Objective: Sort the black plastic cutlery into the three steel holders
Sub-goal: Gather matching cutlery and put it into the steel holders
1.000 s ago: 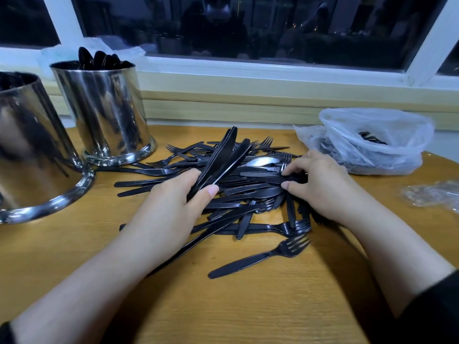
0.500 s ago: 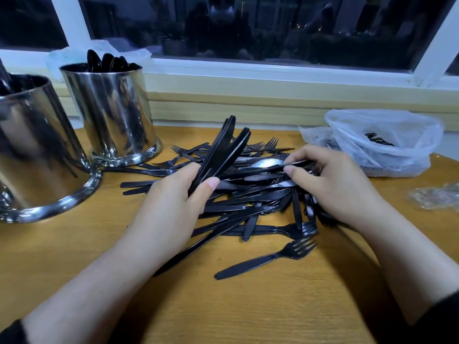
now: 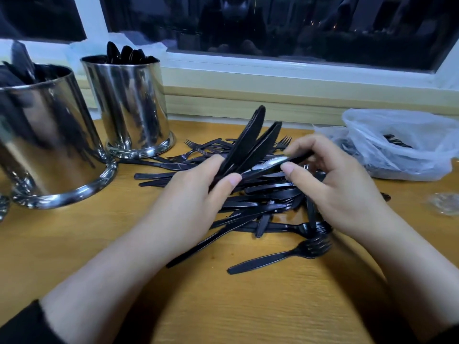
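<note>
My left hand (image 3: 188,194) gripped a fan of knives (image 3: 248,145), lifted higher off the pile (image 3: 260,202) than a second before. My right hand (image 3: 340,184) had just pinched another knife (image 3: 278,165) free, bringing it toward the bunch; holders (image 3: 129,103) waited left.

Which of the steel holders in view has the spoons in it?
The farther holder, by the window sill: rounded black spoon bowls stick up above its rim. The nearer, larger holder at the left edge holds black cutlery too, but its type is too blurred to tell.
</note>
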